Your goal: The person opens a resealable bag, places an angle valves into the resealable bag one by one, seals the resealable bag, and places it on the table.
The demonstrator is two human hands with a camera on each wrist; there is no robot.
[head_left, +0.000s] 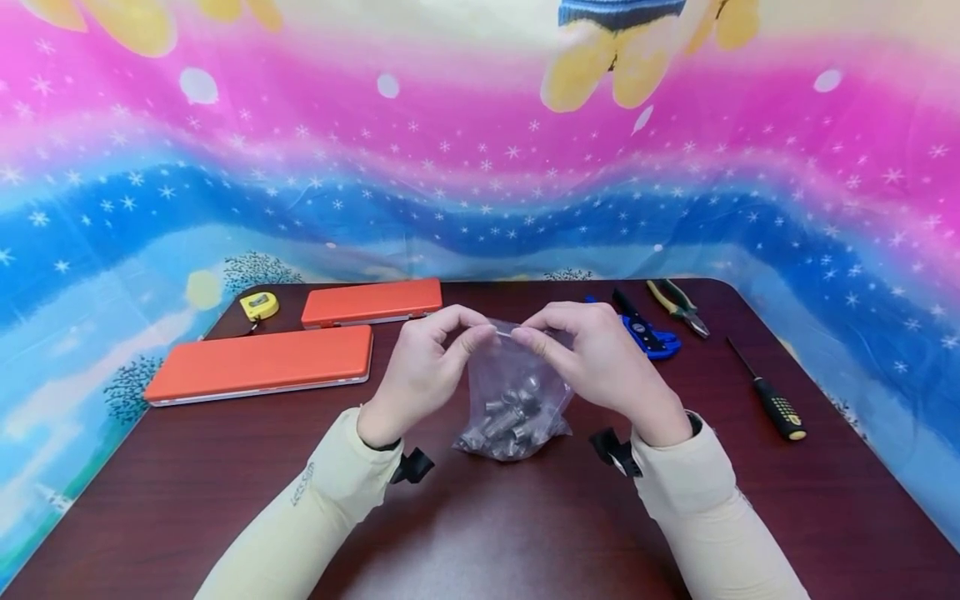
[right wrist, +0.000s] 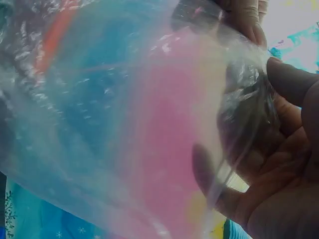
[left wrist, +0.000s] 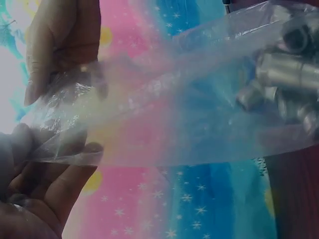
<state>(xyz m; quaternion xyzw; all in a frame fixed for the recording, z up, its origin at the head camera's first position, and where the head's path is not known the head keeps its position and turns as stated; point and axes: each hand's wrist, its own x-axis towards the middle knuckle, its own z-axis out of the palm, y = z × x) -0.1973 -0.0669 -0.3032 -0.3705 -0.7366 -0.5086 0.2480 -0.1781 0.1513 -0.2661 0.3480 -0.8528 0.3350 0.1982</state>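
A clear plastic bag hangs upright between both hands in the head view, its bottom close over the dark table. Shiny metal sockets lie heaped at the bottom of the bag. My left hand pinches the left part of the bag's top edge between thumb and fingers. On the other side, my right hand pinches the same edge, the two thumb tips a short way apart. In the right wrist view, fingers show through the film near the bag's mouth.
To the left lie two orange cases and a yellow tape measure. Over on the right are a blue-handled tool, pliers and a screwdriver. A printed cloth surrounds the table at the back and sides.
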